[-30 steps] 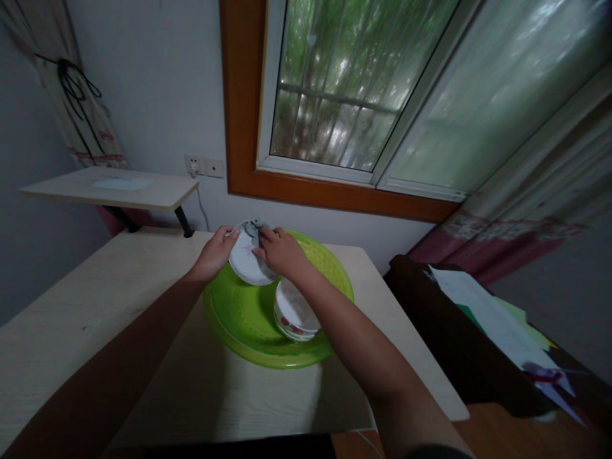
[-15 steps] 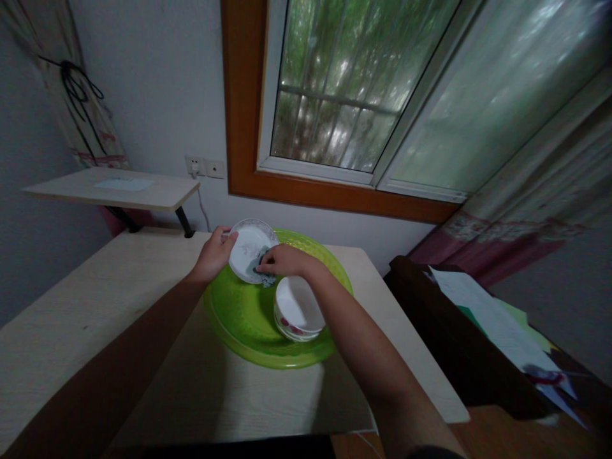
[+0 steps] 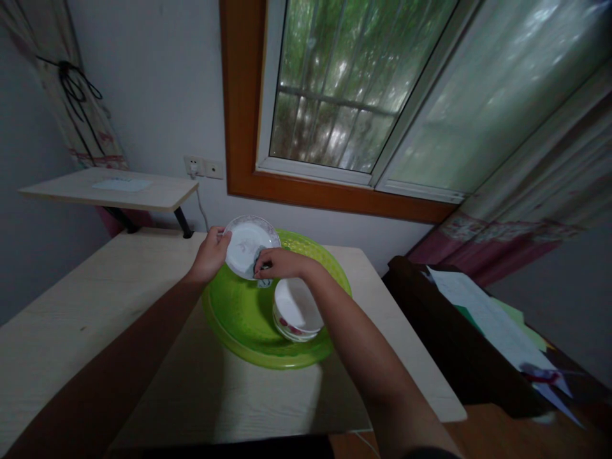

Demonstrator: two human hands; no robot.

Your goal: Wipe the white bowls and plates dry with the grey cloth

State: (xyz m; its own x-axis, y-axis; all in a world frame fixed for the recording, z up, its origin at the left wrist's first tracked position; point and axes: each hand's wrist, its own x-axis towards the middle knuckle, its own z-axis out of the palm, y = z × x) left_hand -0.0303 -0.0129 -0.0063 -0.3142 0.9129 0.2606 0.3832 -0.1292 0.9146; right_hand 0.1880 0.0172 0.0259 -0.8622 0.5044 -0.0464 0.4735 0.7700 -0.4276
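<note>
My left hand grips the left rim of a white plate with a patterned border, held tilted above a green plastic basin. Bunched in my right hand is a grey-green cloth, pressed against the plate's lower right side. The fingers of that hand are closed and partly cover the cloth. Under my right forearm, a stack of white bowls with red flower prints sits inside the basin.
The basin stands on a pale wooden desk. A small raised shelf with a paper on it is at the left. Behind are wall sockets and a window. Papers lie on dark furniture at the right.
The plate has shifted slightly left and up with my left hand, and tilts a little differently. My right hand with the cloth has moved slightly on the plate. The bowls stay put.
</note>
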